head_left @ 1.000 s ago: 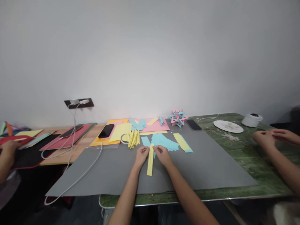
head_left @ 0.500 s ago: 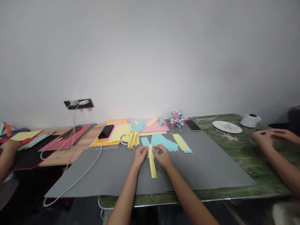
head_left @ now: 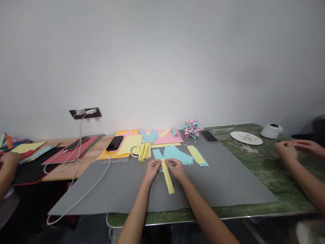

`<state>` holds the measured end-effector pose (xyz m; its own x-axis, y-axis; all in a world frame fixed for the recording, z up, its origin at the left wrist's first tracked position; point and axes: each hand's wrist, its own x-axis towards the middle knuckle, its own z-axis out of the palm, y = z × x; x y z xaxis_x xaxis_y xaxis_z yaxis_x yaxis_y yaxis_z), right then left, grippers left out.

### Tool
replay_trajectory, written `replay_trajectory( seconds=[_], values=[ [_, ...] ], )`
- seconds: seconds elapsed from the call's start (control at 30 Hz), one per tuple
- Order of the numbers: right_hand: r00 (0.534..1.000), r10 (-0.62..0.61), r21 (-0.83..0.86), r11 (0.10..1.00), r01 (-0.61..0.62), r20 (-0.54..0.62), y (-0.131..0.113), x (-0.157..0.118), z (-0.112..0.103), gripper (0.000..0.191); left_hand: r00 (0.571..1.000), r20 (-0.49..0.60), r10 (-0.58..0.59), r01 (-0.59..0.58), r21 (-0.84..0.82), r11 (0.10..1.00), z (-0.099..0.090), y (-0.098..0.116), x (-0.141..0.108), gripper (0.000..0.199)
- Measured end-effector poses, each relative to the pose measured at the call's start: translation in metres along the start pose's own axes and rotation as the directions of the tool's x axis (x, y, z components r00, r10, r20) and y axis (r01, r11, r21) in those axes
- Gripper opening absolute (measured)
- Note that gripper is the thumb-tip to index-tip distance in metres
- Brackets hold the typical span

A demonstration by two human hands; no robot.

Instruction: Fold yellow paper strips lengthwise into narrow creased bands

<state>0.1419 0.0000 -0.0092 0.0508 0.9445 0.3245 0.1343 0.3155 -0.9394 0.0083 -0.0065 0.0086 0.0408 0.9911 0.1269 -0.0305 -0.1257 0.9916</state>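
The left hand (head_left: pixel 153 167) and right hand (head_left: pixel 175 167) are both pinching the far end of a yellow paper strip (head_left: pixel 168 179), which is stretching over the gray sheet (head_left: pixel 223 184), near the blue strips (head_left: pixel 179 155). Uneven finger pressure could be leaving a crooked crease or tearing the tip. The strip is looking long and narrow, its held end tapering, and seems to be showing a lengthwise line.

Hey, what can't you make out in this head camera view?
In the head view:
Yellow strip's far end: partly covered by the left hand and right hand.
Co-worker's hand at left: cut off by the picture edge.
Anything in the co-worker's hands at right: too small, fingers cover it.
Bits on the white plate: small, blurred.
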Motion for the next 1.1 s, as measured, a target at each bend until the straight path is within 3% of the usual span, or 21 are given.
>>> replay_trajectory(
  seconds=[0.23, 0.53, 0.8, 1.1],
  values=[
    [1.000, -0.021, -0.033, 0.999, 0.021, -0.021, -0.003, -0.001, -0.001, 0.019, 1.000, 0.009, 0.005, -0.005, 0.031, 1.000, 0.003, -0.001, -0.002, 0.024],
    [0.998, -0.051, 0.013, 0.999, 0.050, 0.040, -0.006, 0.000, -0.005, 0.022, 1.000, -0.007, 0.013, -0.013, 0.032, 0.999, 0.005, -0.003, -0.001, 0.021],
    [1.000, -0.016, -0.032, 0.999, 0.016, 0.012, -0.004, 0.000, -0.002, 0.019, 0.999, 0.030, 0.025, -0.026, 0.054, 0.998, 0.006, 0.001, -0.004, 0.021],
    [0.996, -0.085, -0.074, 0.994, 0.085, 0.010, -0.016, -0.004, -0.003, 0.011, 0.998, 0.044, 0.048, -0.052, 0.099, 0.994, 0.004, -0.002, -0.003, 0.022]
  ],
)
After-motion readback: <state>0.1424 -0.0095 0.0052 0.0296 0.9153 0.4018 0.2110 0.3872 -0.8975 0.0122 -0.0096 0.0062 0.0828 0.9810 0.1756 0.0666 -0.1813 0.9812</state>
